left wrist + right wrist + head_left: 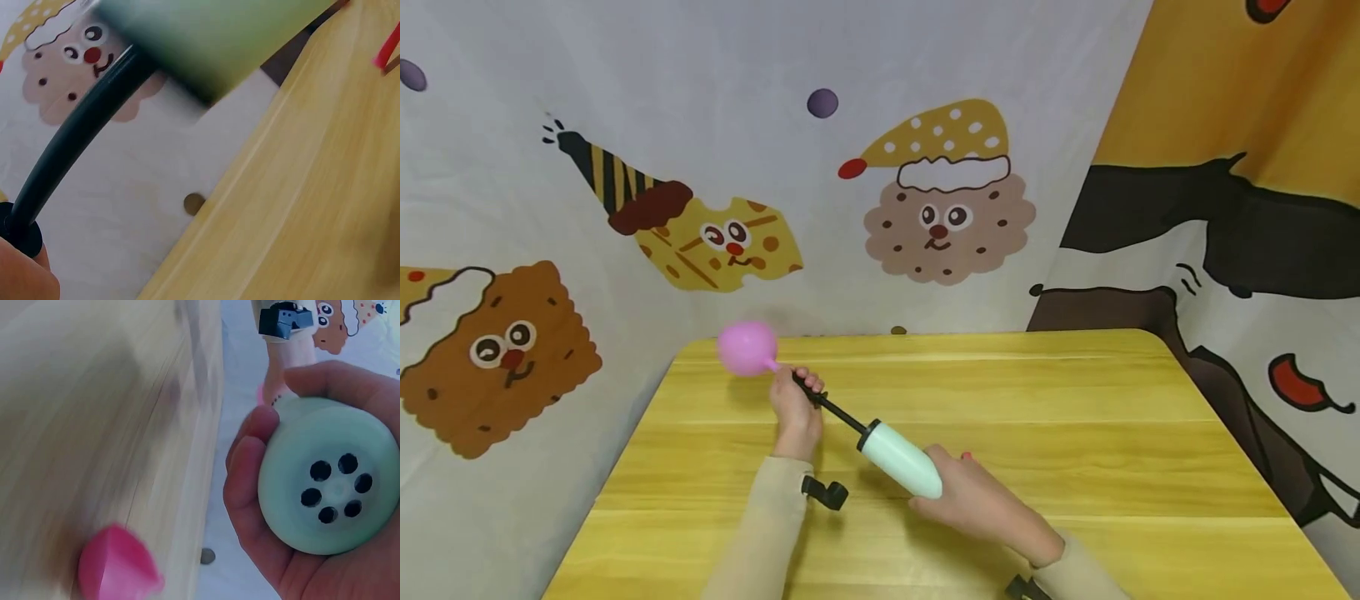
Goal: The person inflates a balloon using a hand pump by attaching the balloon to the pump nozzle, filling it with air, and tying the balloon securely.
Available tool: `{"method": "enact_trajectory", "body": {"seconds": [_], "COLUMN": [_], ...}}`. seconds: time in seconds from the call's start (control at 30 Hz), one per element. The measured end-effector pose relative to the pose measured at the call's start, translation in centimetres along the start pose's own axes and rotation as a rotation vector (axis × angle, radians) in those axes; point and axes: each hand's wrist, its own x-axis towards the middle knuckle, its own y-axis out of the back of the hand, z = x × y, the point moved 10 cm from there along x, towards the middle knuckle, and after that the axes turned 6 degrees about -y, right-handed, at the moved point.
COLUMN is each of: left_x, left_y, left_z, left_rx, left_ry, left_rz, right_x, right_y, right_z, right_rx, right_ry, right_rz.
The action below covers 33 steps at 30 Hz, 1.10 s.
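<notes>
- While the left hand (796, 410) is curled round the slim black front end of a pump (898, 457), the right hand (973, 492) wraps the rear of its barrel, fingers and thumb bent about the curved side; both hands are grasping.
- The pump slants between them above the desk (1075, 417), its barrel a smooth, mint-green, plastic-looking cylinder with a black collar (868, 435) at the front, from which a narrow black rod (845, 414) runs to the left hand.
- From the right wrist, the barrel's end face (337, 487) shows as a rounded disc pierced by six dark holes in a ring.
- Just past the left hand sits a pink balloon (747, 348), small, taut, glossy and nearly round, its neck tapering towards the fingers; it is near the desk's far left corner.
- A bright pink piece (119, 565), roughly heart-shaped, shows over the desk near the right hand; blurred and cut by the frame, it may be a limp balloon.
- The desk has yellowish, streaked wood grain and rounded far corners.
- Behind hangs a softly creased pale cloth (700, 67) printed with cartoon food, including a scalloped biscuit (947, 225) and a holed yellow cheese (737, 250).
- Cream sleeves (760, 533) cover both forearms.
</notes>
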Motion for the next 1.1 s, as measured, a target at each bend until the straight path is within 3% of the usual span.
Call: {"method": "enact_trajectory", "body": {"seconds": [0.13,0.3,0.53,0.7,0.83,0.97,1.1], "left_x": [0.6,0.0,-1.7,-3.7,-4.6,-4.1,-2.5], "left_y": [0.5,0.0,-1.0,-2.8,-3.7,-3.6,-2.9], "left_z": [0.9,0.6,-0.5,-1.7,-2.3,-1.6,-0.6], "left_rx": [-0.021,-0.002,-0.008,0.018,0.045,0.049,0.024], "left_ry": [-0.027,-0.029,-0.035,0.003,0.032,0.017,0.008], "left_rz": [0.015,-0.022,-0.034,-0.083,-0.121,-0.115,-0.087], "right_x": [-1.0,-0.8,-0.1,0.9,1.6,2.1,1.9], "right_y": [0.7,0.4,0.3,1.0,1.2,0.7,0.5], "right_z": [0.8,1.3,0.2,-1.4,-2.3,-2.8,-2.8], "right_rx": [-0.037,-0.073,-0.153,-0.21,-0.193,-0.161,-0.091], "right_ry": [0.0,-0.016,-0.007,0.029,0.034,0.043,0.043], "right_rz": [-0.001,0.019,0.112,0.204,0.221,0.195,0.142]}}
